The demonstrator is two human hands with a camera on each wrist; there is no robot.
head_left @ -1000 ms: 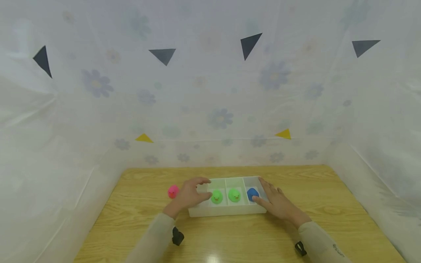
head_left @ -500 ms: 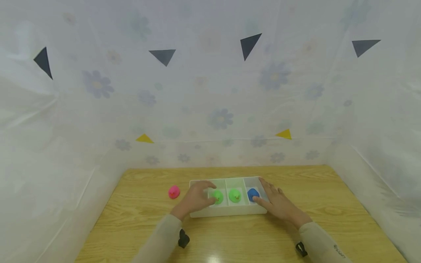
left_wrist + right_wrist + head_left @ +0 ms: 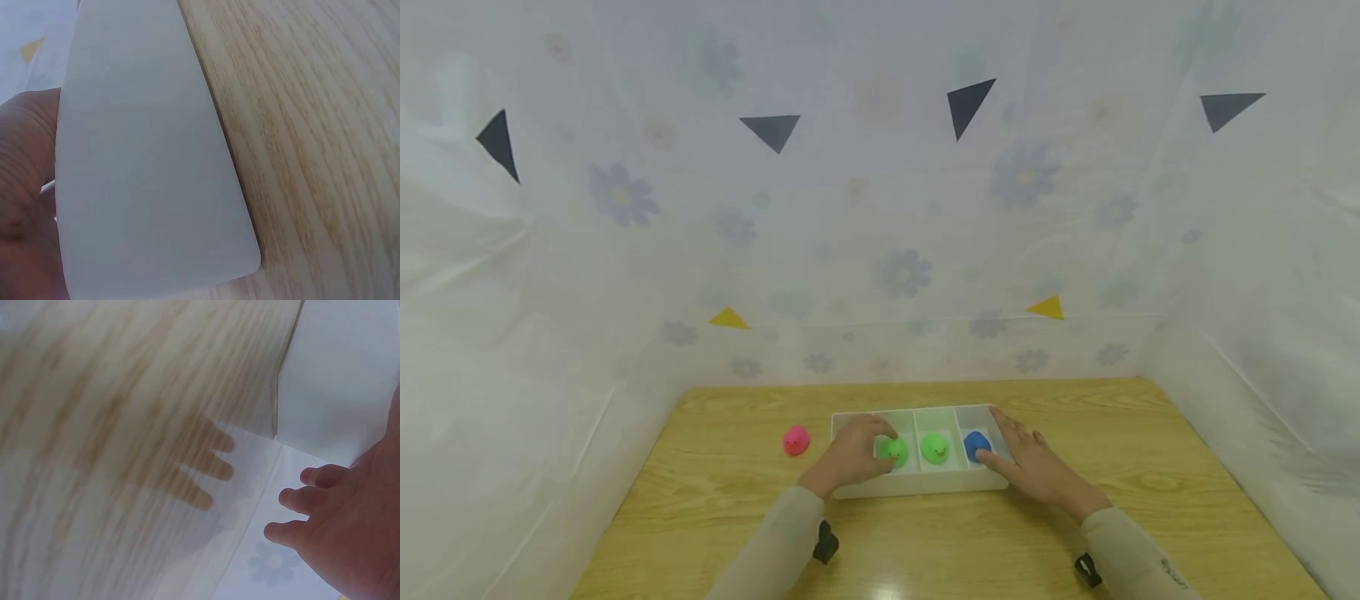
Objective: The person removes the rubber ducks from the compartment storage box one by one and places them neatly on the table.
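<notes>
A white divided tray (image 3: 917, 483) lies on the wooden table, its near side filling much of the left wrist view. My left hand (image 3: 853, 450) reaches over its left part, thumb and fingers curled round a green rubber duck (image 3: 896, 452) inside. A second green rubber duck (image 3: 935, 449) sits in the compartment to the right. In the rightmost compartment is a rounded blue toy (image 3: 975, 444). My right hand (image 3: 1033, 462) rests at the tray's right end with fingers stretched along the rim; its thumb reaches over the front wall beside the blue toy. The left hand covers part of the leftmost compartment.
A pink rubber duck (image 3: 796, 440) stands on the table (image 3: 730, 475), left of the tray. White flower-patterned sheeting (image 3: 850, 208) with dark and yellow triangles encloses the back and sides.
My left hand has moved right over the tray, and its thumb and fingers have come in round the left green duck. The right hand keeps its place.
</notes>
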